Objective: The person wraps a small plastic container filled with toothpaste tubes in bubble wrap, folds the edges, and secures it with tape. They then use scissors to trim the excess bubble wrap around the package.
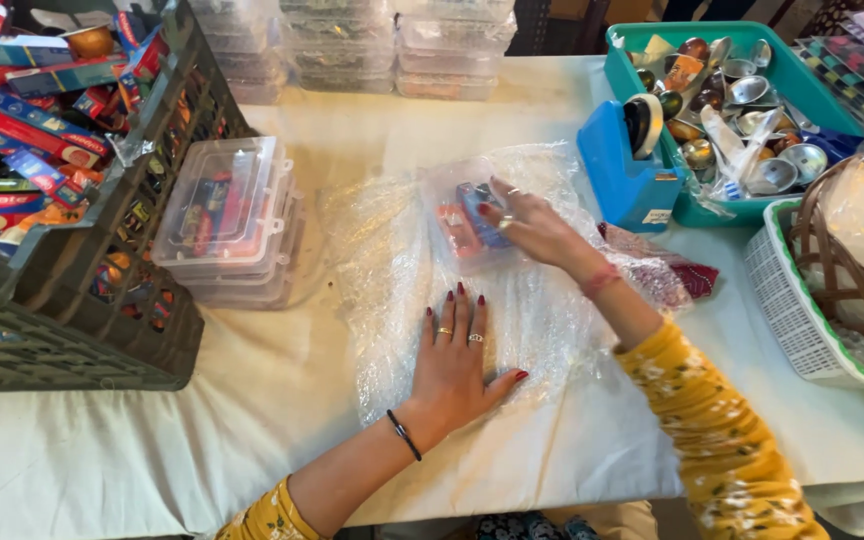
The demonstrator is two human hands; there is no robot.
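We see 1 bubble wrap sheet (pixel 542 330) spread on the surface (pixel 282 390) and 1 clear box (pixel 467 225) lying on it. Our left hand (pixel 452 360) presses flat on the wrap, fingers spread. Our right hand (pixel 537 225) rests on the box, fingers loosely curled on its lid. 1 stack of similar boxes (pixel 227 215) stands beside 1 crate (pixel 82 300)

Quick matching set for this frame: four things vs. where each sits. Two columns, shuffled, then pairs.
Things:
1. left hand
2. right hand
3. tape dispenser
4. stack of clear boxes

Places:
A. beside the dark crate
B. on the small clear box
C. flat on the bubble wrap
D. against the teal bin

Pairs: 1-C, 2-B, 3-D, 4-A
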